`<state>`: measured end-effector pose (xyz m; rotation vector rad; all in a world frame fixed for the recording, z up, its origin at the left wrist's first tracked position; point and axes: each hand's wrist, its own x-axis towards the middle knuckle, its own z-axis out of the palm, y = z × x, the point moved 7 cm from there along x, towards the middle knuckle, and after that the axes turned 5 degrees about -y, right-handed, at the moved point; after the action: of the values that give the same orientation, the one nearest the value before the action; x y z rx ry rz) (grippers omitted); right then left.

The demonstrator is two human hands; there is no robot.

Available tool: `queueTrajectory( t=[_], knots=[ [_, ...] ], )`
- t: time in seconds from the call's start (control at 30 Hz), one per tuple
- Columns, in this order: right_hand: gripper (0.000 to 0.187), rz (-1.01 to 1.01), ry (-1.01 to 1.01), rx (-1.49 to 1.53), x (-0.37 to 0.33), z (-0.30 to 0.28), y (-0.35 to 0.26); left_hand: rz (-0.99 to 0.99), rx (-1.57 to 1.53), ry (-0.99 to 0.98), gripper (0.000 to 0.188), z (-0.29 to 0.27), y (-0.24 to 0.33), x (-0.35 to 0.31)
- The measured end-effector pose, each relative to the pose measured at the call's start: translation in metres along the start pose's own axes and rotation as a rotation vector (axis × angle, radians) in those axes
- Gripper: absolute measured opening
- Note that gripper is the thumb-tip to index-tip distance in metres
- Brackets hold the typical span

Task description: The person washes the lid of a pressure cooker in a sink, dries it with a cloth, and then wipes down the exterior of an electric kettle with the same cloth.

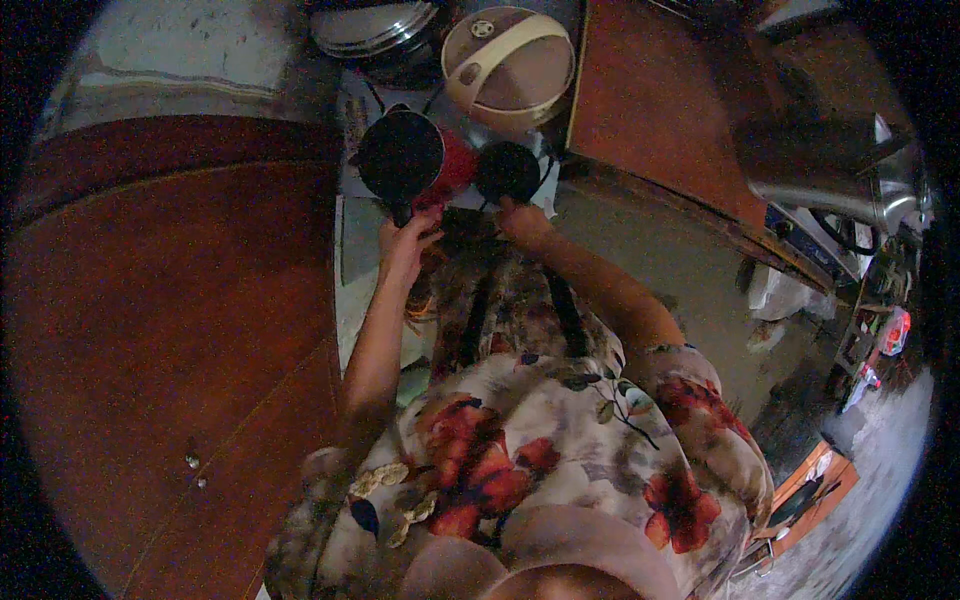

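Note:
A red electric kettle with a black lid leans with its top turned toward the left. My left hand is closed around its black handle, on the side nearest me. Just right of the kettle is a round black disc that looks like the kettle's base. My right hand grips the disc's near edge between thumb and fingers; the fingertips are partly hidden. Kettle and disc are close together, and whether they touch I cannot tell. Both are over a light-coloured surface.
Behind the kettle stand a beige and brown rice cooker and a pot with a shiny metal lid. Dark cords lie near the kettle. A brown wooden surface fills the left, and a reddish-brown panel rises at the right.

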<state>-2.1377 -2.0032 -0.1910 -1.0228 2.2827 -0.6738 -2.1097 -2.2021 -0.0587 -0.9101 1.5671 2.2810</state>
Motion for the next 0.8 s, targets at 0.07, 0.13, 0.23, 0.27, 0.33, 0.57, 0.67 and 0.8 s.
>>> queueTrajectory(
  t=[0.07, 0.13, 0.23, 0.27, 0.33, 0.57, 0.67, 0.8],
  knots=[
    [0.037, 0.028, 0.034, 0.151, 0.002, 0.013, 0.009, 0.002, 0.105, -0.048, 0.038, 0.036, 0.021, -0.025],
    [0.041, 0.096, -0.039, -0.016, 0.015, 0.018, 0.002, -0.002, 0.189, -0.042, 0.039, 0.039, 0.043, -0.031],
    [0.046, 0.109, -0.036, -0.270, 0.002, 0.022, 0.006, -0.037, 0.173, 0.004, 0.037, 0.059, 0.020, -0.028],
    [0.047, 0.089, 0.007, -0.309, -0.005, 0.022, 0.005, -0.021, 0.165, -0.014, 0.037, 0.063, 0.013, -0.029],
    [0.046, 0.120, 0.020, -0.287, 0.008, 0.007, -0.016, 0.024, 0.168, -0.055, 0.036, 0.057, 0.020, -0.024],
    [0.047, 0.066, -0.026, -0.245, -0.027, 0.004, -0.003, 0.213, 0.708, 0.086, 0.036, 0.098, 0.008, -0.035],
    [0.048, 0.099, -0.202, -0.014, -0.032, -0.015, -0.013, 0.374, 0.634, -0.027, 0.039, 0.111, -0.012, -0.027],
    [0.044, -0.130, 0.220, 0.018, -0.030, 0.004, 0.017, 0.244, 0.544, -0.072, 0.050, 0.092, -0.043, -0.007]
  ],
)
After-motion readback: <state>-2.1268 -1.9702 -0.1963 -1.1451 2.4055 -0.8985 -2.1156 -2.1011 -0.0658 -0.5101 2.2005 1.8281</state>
